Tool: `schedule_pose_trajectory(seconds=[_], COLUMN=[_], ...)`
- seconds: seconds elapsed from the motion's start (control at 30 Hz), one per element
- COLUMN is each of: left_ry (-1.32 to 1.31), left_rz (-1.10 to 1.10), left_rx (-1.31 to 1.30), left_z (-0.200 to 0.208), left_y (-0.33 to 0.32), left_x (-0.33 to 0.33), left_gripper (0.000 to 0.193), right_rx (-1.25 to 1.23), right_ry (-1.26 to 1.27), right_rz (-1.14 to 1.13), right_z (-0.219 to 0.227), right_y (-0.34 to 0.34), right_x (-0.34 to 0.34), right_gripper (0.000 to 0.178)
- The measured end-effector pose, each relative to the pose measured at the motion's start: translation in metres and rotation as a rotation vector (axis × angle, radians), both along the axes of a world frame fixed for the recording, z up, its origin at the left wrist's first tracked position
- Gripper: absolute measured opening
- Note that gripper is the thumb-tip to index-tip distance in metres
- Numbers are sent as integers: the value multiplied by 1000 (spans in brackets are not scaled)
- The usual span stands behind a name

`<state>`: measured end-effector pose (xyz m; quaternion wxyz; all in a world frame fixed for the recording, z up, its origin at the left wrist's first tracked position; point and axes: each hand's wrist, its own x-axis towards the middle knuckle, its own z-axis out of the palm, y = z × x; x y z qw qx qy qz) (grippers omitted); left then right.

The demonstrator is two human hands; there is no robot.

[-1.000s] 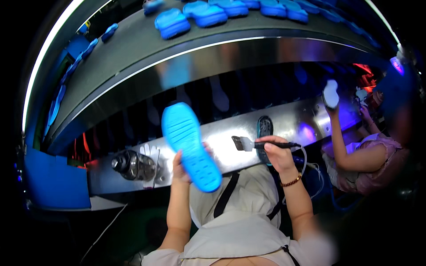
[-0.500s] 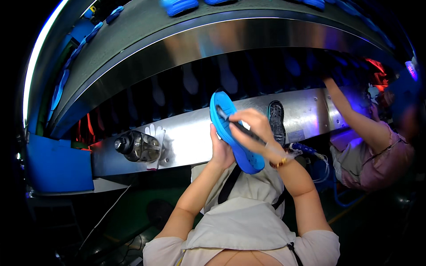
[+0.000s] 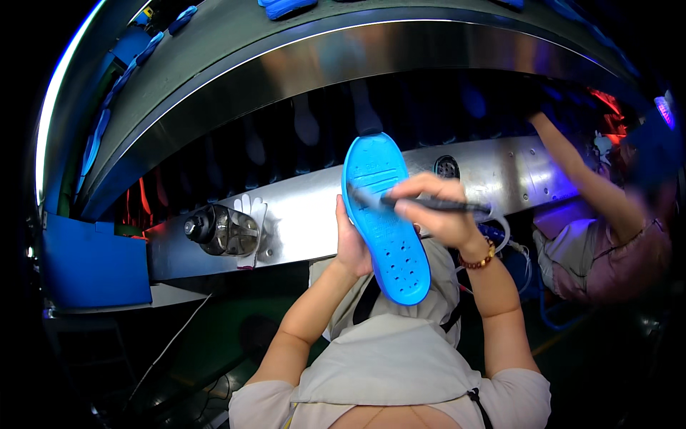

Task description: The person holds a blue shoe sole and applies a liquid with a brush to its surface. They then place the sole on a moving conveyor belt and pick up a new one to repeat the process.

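Observation:
A bright blue shoe sole (image 3: 397,261) faces up in front of me, its broad end pointing away and small holes dotting the near end. My left hand (image 3: 351,242) is closed around its left edge from beneath, most of the fingers hidden under it. Pinched in my right hand (image 3: 444,214) is a black-handled brush (image 3: 457,206). Its blurred bristles reach onto the middle of the sole's upper face. A pale tube runs from the back of the handle. Behind my right hand, a dark studded sole (image 3: 446,167) lies on the metal ledge (image 3: 304,222), partly covered.
A dark-capped clear bottle (image 3: 232,230) stands on the ledge at the left beside a white glove (image 3: 255,209). Beyond it runs a green conveyor belt (image 3: 214,46) carrying blue soles (image 3: 286,8). A co-worker (image 3: 607,250) sits at the right, one arm reaching toward the dark lower rack.
The blue sole has turned flatter toward me and come slightly nearer. My right hand and the brush have shifted right, and the hand now hides more of the dark sole.

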<state>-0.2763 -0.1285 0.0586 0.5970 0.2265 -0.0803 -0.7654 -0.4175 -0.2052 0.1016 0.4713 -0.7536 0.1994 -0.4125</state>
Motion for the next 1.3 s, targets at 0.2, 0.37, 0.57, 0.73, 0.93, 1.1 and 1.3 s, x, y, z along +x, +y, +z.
schedule_pose_trajectory(seconds=[0.2,0.37,0.57,0.73,0.93,1.1,1.3], left_ry=[-23,-155,-309,-172,-226,-250,-199], left_rz=[-113,188,181,279,357,372,295], left_rx=[-203,50,-172,-226,-237,-260,-360], left_z=[-2,10,15,19,28,39,45], left_y=[0,-5,-14,-16,-21,-23,-21], left_x=[8,4,6,21,31,34,41], left_gripper=[89,90,94,98,94,97,94], right_rx=[310,53,112,127,-73,227,284], right_ry=[-134,46,-28,-86,2,-51,-198], right_rz=[91,326,166,461,330,111,395], right_z=[8,11,4,9,5,-8,-17], right_y=[4,11,6,17,23,23,22], right_x=[-14,-17,-19,-27,-29,-37,-37], right_gripper=[15,20,18,19,21,20,20])
